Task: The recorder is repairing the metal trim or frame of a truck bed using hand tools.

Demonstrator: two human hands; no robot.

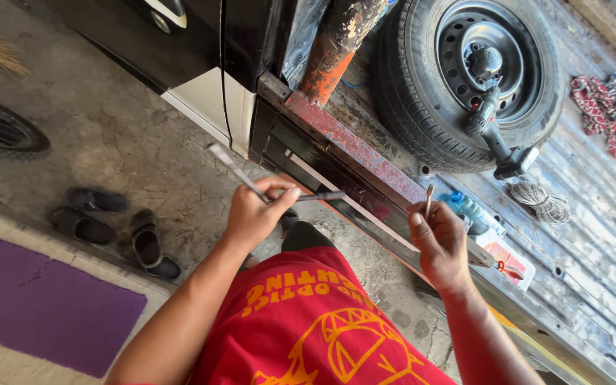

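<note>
Head camera, looking down: I see the person's left hand closed around a thin grey metal rod, thumb and fingers pinched on it where a second dark rod crosses toward the right. The grey rod angles up and left from the fist, out over the concrete floor. The right hand is curled shut too, pinching a short, pale stick-like piece that stands upright above the knuckles; what it is I cannot tell. Both hands hover just beside the rusty red edge of a truck bed, the right one over its sill. On the bed lies a spare wheel with a cordless power tool leaning against its hub, a coil of rope near it, and a red-and-white cord bundle well apart at the right. A blue-capped plastic bottle sits just beside the right hand. On the floor at left are dark sandals and a purple mat. The person wears a red printed shirt.
</note>
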